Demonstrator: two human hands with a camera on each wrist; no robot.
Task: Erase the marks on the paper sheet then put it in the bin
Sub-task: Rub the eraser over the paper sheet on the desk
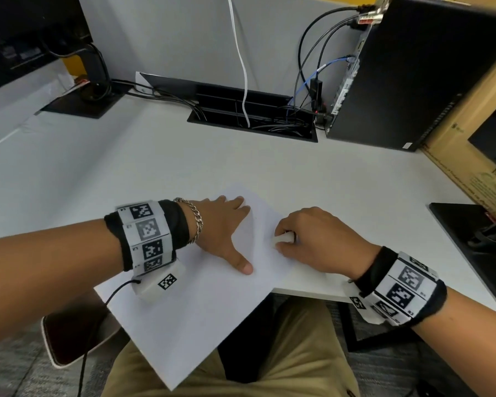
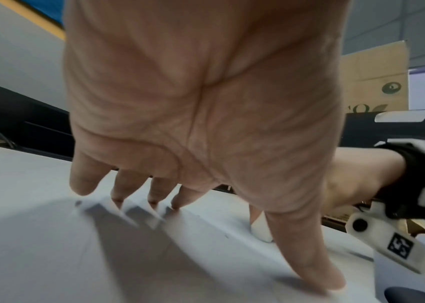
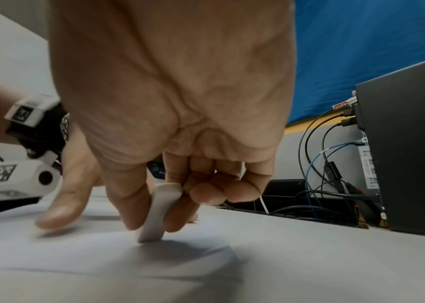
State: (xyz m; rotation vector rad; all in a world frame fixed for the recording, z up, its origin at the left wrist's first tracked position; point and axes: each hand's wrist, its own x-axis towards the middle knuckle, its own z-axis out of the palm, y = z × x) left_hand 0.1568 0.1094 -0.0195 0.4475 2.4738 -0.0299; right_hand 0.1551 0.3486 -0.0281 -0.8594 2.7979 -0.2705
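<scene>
A white paper sheet (image 1: 201,305) lies askew on the white desk, its near corner hanging over the front edge. My left hand (image 1: 226,233) presses flat on it with fingers and thumb spread; the left wrist view shows the fingertips (image 2: 154,202) on the sheet (image 2: 50,256). My right hand (image 1: 315,239) pinches a white eraser (image 1: 283,239) between thumb and fingers, its lower end touching the paper (image 3: 102,256) beside the left thumb. The eraser (image 3: 158,213) stands nearly upright in the right wrist view. No marks are plainly visible on the sheet. No bin is in view.
A black computer tower (image 1: 407,75) with cables stands at the back right, beside a cardboard box (image 1: 476,156). A cable tray slot (image 1: 252,116) runs along the desk's back. Monitor stands sit at the back left (image 1: 80,104) and the right edge (image 1: 476,247).
</scene>
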